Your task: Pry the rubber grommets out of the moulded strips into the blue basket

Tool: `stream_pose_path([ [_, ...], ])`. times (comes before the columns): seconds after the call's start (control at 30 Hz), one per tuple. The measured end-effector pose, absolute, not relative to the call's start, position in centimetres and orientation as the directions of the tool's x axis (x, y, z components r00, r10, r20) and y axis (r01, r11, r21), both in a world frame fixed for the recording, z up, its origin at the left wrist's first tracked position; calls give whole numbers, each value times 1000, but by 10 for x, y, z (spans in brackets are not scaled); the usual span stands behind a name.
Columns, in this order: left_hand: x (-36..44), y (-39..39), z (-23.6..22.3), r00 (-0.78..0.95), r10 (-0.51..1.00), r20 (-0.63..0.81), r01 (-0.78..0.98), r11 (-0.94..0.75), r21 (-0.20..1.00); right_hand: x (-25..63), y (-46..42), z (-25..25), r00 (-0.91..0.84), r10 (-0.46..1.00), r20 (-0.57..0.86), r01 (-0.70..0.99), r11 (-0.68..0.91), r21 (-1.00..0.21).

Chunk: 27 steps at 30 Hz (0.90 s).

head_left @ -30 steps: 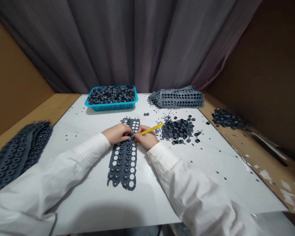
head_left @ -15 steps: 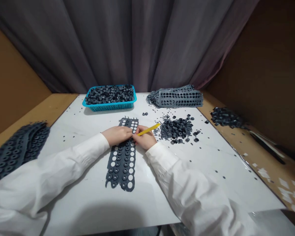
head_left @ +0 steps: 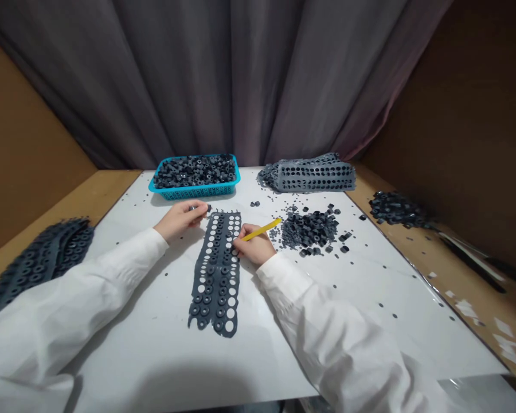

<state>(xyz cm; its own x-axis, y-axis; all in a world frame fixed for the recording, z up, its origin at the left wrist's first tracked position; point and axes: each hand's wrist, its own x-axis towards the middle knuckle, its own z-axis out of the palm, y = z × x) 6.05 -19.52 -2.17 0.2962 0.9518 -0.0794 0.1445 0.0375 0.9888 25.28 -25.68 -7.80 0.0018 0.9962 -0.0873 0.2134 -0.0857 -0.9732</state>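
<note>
A long dark grey rubber sheet (head_left: 217, 275) lies on the white tabletop, with rows of round rubber parts and white open holes. My right hand (head_left: 257, 246) is closed round a slim yellow stick-like tool (head_left: 262, 229), its fingertips at the sheet's right-hand row of holes. Beyond the sheet's upper left edge, my left hand (head_left: 181, 221) pinches a small dark rubber piece (head_left: 208, 207) between thumb and finger, apart from the sheet.
A blue basket (head_left: 193, 191) full of small rubber parts stands at the back. Perforated sheets (head_left: 316, 175) lie back right, above a pile of loose dark bits (head_left: 312, 229). More studded sheets (head_left: 38, 258) lie at left. A black-handled tool (head_left: 470, 261) rests on the right ledge.
My left hand has moved off the sheet, up and to the left, and now shows a small dark piece in its fingers. My right hand stays near the right row with the yellow tool.
</note>
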Motion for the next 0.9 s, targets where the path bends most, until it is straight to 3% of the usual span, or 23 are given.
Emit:
stream_pose_path([
  [0.13, 61, -213, -34, 392, 871, -296, -160, 382, 910, 253, -258, -78, 13, 997, -79, 226, -80, -971],
  [0.23, 57, -207, -35, 373, 884, -281, -153, 358, 921, 253, -258, -79, 14, 997, -77, 214, -78, -974],
  [0.3, 48, -187, -28, 291, 944, -157, -19, 170, 985, 252, -257, -80, 8, 997, -78, 214, -78, -974],
  [0.37, 35, -155, -16, 182, 980, 83, 249, -127, 960, 252, -257, -81, 7, 997, -73, 231, -73, -970],
  [0.4, 28, -137, -9, 120, 966, 228, 421, -258, 870, 252, -257, -81, 5, 997, -72, 239, -71, -968],
  [0.47, 16, -102, 6, 87, 872, 481, 764, -368, 530, 252, -258, -81, 5, 997, -76, 247, -74, -966],
  [0.5, 11, -85, 13, 92, 850, 518, 805, -370, 464, 252, -258, -82, 4, 997, -81, 246, -80, -966],
  [0.67, 5, -27, 27, 170, 839, 517, 882, -363, 299, 251, -258, -84, 7, 997, -81, 237, -81, -968],
  [0.9, 19, 11, 6, 212, 888, 407, 932, -309, 190, 249, -258, -81, 18, 995, -101, 190, -102, -977],
])
